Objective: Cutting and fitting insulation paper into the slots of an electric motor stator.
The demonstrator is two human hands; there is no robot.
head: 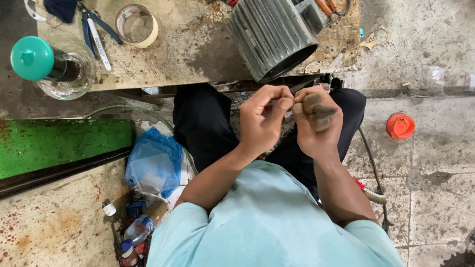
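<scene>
1 motor housing [272,35], 2 bottles [140,228] (approx.)

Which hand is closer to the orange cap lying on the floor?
Right. The right hand, gripping a small dark brown tool, is on the same side as the orange cap. The left hand sits farther away, beyond the right one.

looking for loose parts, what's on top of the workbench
On the workbench: a ribbed grey motor housing, blue-handled pliers, a tape roll, and a glass jar with a teal lid. The housing hides whatever lies under it.
</scene>
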